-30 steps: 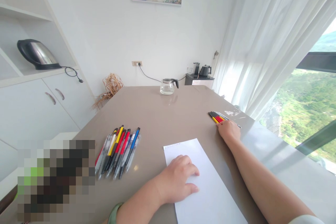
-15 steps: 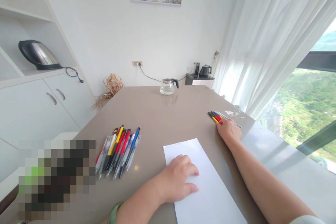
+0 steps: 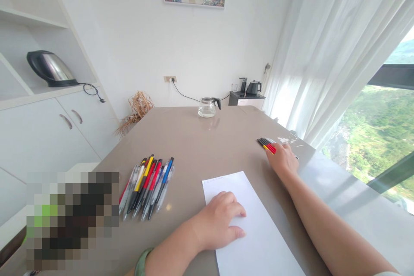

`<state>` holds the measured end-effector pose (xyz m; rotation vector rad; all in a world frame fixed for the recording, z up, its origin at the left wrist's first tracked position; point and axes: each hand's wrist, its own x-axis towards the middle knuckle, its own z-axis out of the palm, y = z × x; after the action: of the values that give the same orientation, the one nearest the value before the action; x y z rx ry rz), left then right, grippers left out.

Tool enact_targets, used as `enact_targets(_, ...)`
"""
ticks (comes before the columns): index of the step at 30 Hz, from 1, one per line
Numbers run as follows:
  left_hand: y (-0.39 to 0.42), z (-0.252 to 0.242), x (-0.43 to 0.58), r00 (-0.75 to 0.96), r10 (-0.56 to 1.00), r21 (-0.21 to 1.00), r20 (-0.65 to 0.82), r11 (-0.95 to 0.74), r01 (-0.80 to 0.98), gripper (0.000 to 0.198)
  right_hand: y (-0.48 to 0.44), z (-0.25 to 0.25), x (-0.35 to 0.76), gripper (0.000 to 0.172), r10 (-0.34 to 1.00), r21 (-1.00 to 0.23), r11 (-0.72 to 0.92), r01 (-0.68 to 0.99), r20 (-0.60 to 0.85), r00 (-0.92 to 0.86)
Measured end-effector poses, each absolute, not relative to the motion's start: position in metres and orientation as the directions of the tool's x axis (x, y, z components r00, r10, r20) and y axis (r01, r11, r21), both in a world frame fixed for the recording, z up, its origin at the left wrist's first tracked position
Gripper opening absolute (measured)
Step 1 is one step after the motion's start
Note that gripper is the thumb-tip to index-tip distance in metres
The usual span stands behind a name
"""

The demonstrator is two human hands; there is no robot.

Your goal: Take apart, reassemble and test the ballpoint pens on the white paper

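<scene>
My left hand (image 3: pixel 220 220) rests palm down on a white sheet of paper (image 3: pixel 255 237) near the table's front edge, its fingers loosely curled and holding nothing. My right hand (image 3: pixel 283 159) reaches out to the right side of the table and lies over the near ends of a small bunch of pens (image 3: pixel 265 143) in black, yellow and red. Its fingers curl over the pens, but whether they grip one is hidden. A larger row of several pens (image 3: pixel 147 185) lies on the table to the left of the paper.
A brown table (image 3: pixel 207 146) carries a glass jug (image 3: pixel 207 107) at its far edge. A kettle (image 3: pixel 51 68) sits on a shelf at left above white cupboards. A sheer curtain (image 3: pixel 326 51) and window run along the right. A blurred patch (image 3: pixel 73 220) covers the lower left.
My right hand has slid slightly forward over the small bunch of pens, covering more of them. The left hand stays put on the paper; the view shifted a little.
</scene>
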<state>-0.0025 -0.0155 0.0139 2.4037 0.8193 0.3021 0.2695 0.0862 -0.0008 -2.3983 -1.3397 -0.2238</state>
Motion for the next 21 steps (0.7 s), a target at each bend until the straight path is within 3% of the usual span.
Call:
enact_targets(2, -0.016, 0.013, -0.003, 0.786, 0.617, 0.591, 0.032, -0.646, 0.483, 0.028, 0.076, 0.012, 0.252, 0.032, 0.845, -0.269, -0.317, 0.909, 0.355, 0.400)
enact_targets(5, -0.015, 0.012, -0.003, 0.785, 0.618, 0.584, 0.036, -0.651, 0.485, 0.029, 0.057, 0.022, 0.215, 0.033, 0.970, -0.321, 0.027, 0.947, 0.238, 0.053)
enact_targets(8, -0.015, 0.011, -0.002, 0.792, 0.610, 0.568, 0.032, -0.663, 0.488, 0.031, 0.041, 0.016, 0.180, 0.038, 0.970, -0.333, 0.236, 0.913, 0.140, -0.199)
enact_targets(14, -0.014, 0.003, -0.003, 0.797, 0.601, 0.512, 0.057, -0.703, 0.494, 0.033, 0.038, -0.010, 0.154, 0.030, 0.960, -0.157, 0.270, 0.950, 0.126, -0.252)
enact_targets(21, -0.014, 0.001, -0.002, 0.800, 0.592, 0.465, 0.097, -0.737, 0.490, 0.031, 0.044, -0.014, 0.165, 0.032, 0.949, -0.205, 0.313, 0.927, 0.100, -0.298)
